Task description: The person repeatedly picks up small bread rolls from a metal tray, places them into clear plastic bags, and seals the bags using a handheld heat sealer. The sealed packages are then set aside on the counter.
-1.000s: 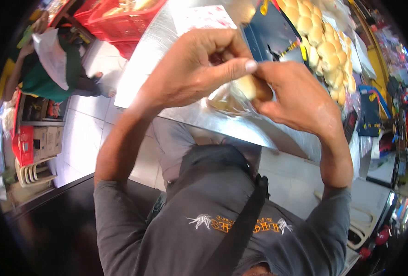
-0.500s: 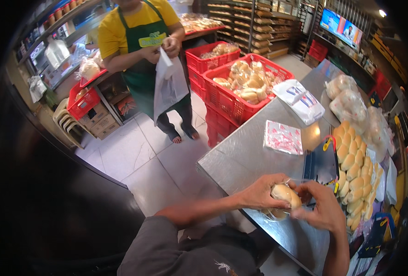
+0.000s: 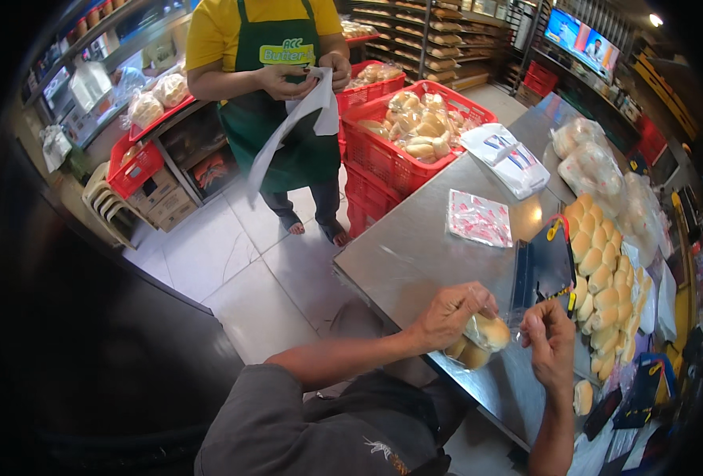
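Left of the steel table [image 3: 415, 262], one person [image 3: 264, 81] stood in a green apron [image 3: 244, 131]. Over the table's near edge, the left hand [image 3: 450, 313] was pinched on one clear bag [image 3: 470, 354] holding at least two buns [image 3: 492, 332]. One pink-and-white packet [image 3: 479, 218] lay on the table. Above it, the right hand [image 3: 551, 341] was curled; I could not tell whether it gripped anything. One loose bun [image 3: 583, 397] sat at the table's right.
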{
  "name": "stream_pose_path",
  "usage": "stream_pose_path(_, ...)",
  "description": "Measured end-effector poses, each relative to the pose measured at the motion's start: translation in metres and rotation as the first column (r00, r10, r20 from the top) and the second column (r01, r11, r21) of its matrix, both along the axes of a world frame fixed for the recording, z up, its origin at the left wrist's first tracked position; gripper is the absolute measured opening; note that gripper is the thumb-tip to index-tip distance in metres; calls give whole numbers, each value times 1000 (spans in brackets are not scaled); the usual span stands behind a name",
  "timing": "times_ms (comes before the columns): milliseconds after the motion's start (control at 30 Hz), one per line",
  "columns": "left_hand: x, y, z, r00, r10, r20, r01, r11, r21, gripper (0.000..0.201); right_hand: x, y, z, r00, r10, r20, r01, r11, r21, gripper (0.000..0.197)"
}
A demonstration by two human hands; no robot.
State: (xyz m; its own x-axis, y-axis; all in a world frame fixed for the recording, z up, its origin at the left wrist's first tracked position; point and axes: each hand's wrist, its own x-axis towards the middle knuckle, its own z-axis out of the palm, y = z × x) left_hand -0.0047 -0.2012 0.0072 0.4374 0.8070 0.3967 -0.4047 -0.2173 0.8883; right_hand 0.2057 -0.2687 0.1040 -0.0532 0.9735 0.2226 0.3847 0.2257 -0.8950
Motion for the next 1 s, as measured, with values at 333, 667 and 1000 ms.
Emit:
stream_pose_path(333, -4, -11, -3, 965, 239, -107, -236, 971, 45, 56, -1, -5, -17, 989, -21, 144, 18, 1000, 26, 60)
stream_pose_path(667, -5, -19, 17, 949, 296, 109, -275, 946, -173, 63, -3, 7, -22, 982, 151, -114, -95, 916, 391, 15)
stream_pose_path(1000, 64, -98, 21, 968, 50, 246, -26, 995, -99, 85, 63, -67, -15, 977, 186, -105, -143, 934, 326, 30)
